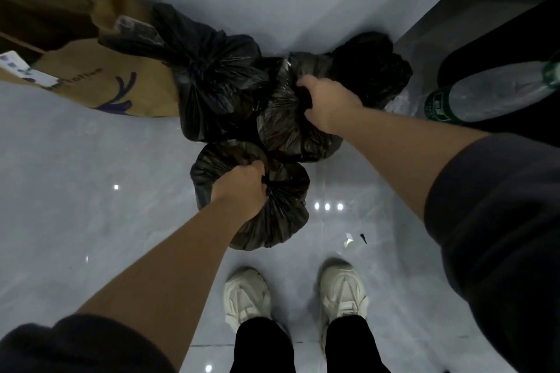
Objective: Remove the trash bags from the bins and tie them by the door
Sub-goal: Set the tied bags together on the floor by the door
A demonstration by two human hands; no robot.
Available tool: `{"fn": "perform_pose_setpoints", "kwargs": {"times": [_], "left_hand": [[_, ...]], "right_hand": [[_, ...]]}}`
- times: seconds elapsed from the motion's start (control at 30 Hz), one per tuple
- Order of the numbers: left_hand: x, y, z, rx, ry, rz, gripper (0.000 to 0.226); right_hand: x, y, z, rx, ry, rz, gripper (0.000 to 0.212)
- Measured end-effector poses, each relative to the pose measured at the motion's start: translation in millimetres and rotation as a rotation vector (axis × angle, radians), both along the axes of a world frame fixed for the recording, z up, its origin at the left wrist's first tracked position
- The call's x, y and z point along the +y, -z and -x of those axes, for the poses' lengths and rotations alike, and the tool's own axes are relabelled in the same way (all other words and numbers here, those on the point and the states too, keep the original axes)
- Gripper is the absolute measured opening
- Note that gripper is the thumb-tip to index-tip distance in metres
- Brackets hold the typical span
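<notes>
- The left hand (242, 188) is clenched round the gathered neck of the near trash bag (272, 221), likely keeping its mouth closed.
- The right hand (328, 103) grasps the top of the middle trash bag (291, 130), just beyond.
- Two more black bags (212, 76) crowd the far floor (75, 191) beside a brown paper bag (100, 76).

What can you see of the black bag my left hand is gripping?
The nearest black bag is thin, crinkled, glossy plastic, rounded and full. Its mouth is gathered into a pleated neck, clenched in the left hand. It sits low over the grey floor, just ahead of the white shoes, its far side against another black bag.
</notes>
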State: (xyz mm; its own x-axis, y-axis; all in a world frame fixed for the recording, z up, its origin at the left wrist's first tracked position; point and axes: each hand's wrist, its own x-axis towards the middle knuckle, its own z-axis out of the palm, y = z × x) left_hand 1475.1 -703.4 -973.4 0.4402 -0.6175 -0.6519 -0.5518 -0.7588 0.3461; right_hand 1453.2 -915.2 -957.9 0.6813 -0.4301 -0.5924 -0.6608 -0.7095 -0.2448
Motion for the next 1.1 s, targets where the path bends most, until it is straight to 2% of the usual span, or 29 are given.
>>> {"fn": "perform_pose_setpoints", "kwargs": {"times": [0.1,0.2,0.3,0.43,0.5,0.6,0.73,0.8,0.93,1.0,1.03,1.1], "left_hand": [[3,5,-2,0.083,-0.077,0.025,0.014],[4,1,-7,0.180,-0.116,0.084,0.002],[2,-16,-9,0.275,-0.077,0.112,0.005],[-5,-35,-10,0.278,-0.085,0.150,0.005],[-10,-39,-10,0.228,-0.147,0.200,0.009],[-23,-36,-11,0.113,-0.222,0.269,0.014],[-36,-16,-5,0.102,-0.312,0.267,0.018],[-41,-5,1,0.124,-0.335,0.271,0.017],[-45,6,6,0.182,-0.339,0.201,0.017],[-45,1,4,0.195,-0.350,0.243,0.014],[-44,-4,2,0.195,-0.328,0.292,0.011],[-41,-16,0,0.226,-0.240,0.363,0.008]], "right_hand": [[-2,-2,5,-0.082,0.056,0.095,0.023],[-10,-14,20,-0.169,0.182,0.065,0.014],[-22,-35,32,-0.191,0.338,0.076,0.019],[-34,-51,38,-0.255,0.639,-0.039,0.020],[-36,-54,33,-0.297,0.858,-0.181,0.023],[-41,-52,20,-0.392,1.126,-0.465,0.053],[-49,-34,3,-0.525,1.255,-0.615,0.049],[-47,-22,4,-0.432,1.223,-0.587,0.047],[-34,-7,19,-0.133,0.976,-0.511,0.039],[-34,-6,21,-0.177,0.758,-0.377,0.016],[-35,-10,19,-0.225,0.675,-0.333,0.012],[-36,-20,12,-0.319,0.594,-0.340,0.017]]}}
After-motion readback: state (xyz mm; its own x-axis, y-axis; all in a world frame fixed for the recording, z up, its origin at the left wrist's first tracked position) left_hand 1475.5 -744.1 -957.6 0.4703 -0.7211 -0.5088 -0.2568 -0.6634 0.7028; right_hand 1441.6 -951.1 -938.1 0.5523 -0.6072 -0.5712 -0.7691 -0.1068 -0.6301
